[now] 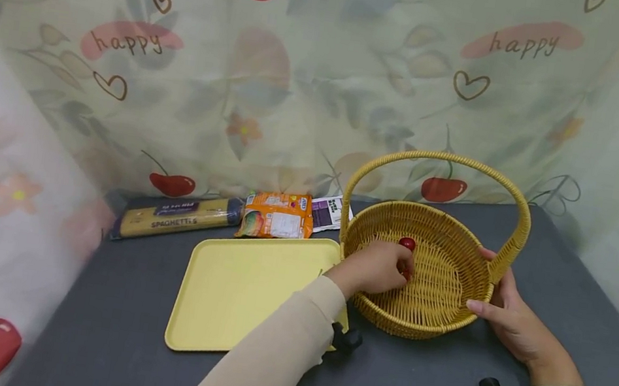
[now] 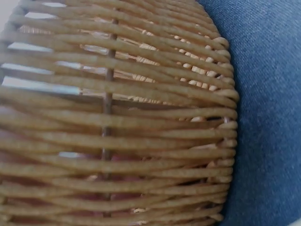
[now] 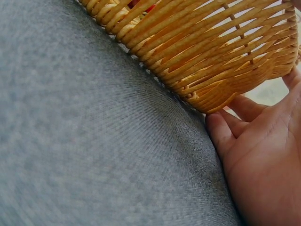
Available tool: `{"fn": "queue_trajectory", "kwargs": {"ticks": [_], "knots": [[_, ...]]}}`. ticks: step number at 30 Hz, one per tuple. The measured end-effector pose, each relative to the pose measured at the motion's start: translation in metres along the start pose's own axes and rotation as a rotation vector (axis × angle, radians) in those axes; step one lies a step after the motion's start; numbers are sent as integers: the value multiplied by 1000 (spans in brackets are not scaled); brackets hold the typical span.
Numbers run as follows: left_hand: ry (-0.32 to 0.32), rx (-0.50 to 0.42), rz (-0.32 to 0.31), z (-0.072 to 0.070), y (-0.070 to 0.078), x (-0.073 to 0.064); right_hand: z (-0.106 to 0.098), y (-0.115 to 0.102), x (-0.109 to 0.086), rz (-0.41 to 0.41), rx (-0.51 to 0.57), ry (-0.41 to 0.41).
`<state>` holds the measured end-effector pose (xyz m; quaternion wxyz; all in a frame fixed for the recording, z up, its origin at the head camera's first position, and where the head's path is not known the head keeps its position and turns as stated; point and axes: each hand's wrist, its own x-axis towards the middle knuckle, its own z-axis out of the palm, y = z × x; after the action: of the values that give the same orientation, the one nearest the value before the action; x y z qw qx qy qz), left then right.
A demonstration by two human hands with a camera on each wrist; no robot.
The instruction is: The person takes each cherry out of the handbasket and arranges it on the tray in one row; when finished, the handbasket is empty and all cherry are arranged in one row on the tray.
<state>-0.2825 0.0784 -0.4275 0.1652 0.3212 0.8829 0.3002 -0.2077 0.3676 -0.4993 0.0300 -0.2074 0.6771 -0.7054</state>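
A yellow wicker basket with a tall arched handle stands on the grey tabletop. Inside it, my left hand reaches over the near-left rim, fingers curled at a shiny dark red thing. Its rounded top shows above the fingers and more red shows beside the fingertips; the hand covers the rest, so I cannot tell its kind. My right hand grips the basket's right side by the handle's foot, thumb over the rim. The right wrist view has that hand's fingers low against the woven wall. Basket weave fills most of the left wrist view.
Left of the basket lies a pale yellow tray, partly under my left forearm. Behind it are a spaghetti pack, an orange packet and a white and purple packet, along a printed curtain.
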Motion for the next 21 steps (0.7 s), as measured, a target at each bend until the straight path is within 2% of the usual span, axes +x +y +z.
{"fn": "queue_trajectory", "kwargs": {"ticks": [7,12,15,21], "knots": [[119,-214,96,-3,-6,-2,0,1,0,7,2,1],[211,-318,113,-4,-6,-8,-1,0,0,21,-4,0],[253,-360,135,-4,-6,-9,-1,1,-1,25,-8,4],[306,-377,177,-6,-3,-15,-2,1,-1,26,-12,4]]}}
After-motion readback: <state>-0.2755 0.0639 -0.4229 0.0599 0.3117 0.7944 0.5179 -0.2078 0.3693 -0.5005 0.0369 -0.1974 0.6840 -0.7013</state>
